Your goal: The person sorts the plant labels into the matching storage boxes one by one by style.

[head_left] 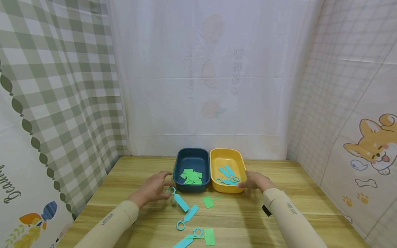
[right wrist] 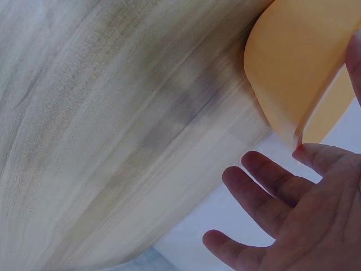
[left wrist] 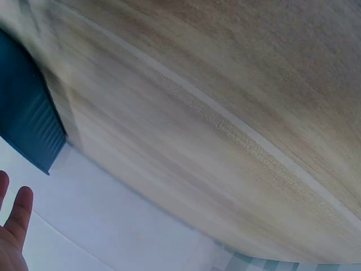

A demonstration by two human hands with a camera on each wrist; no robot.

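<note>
My left hand [head_left: 152, 188] is beside the dark blue bin [head_left: 177, 174], its thumb and fingers apart around the ringed end of a light blue plastic tag [head_left: 181, 202]. At the yellow bin [head_left: 227, 188], my right hand [head_left: 255, 181] has its thumb over the front right rim. In the right wrist view its fingers [right wrist: 256, 197] spread loosely, one fingertip right at the rim. Several green tags [head_left: 192, 176] lie in the dark blue bin, and light blue tags [head_left: 227, 172] in the yellow one. In the left wrist view only a few left fingers [left wrist: 20, 214] show.
On the wooden table [head_left: 263, 224], nearer to me, lie a green tag [head_left: 208, 202], a light blue tag [head_left: 190, 214], and another green tag [head_left: 209, 237] whose thin tail overlaps a light blue tag [head_left: 184, 242]. A white curtain [head_left: 173, 113] hangs behind the bins; patterned cloths flank both sides.
</note>
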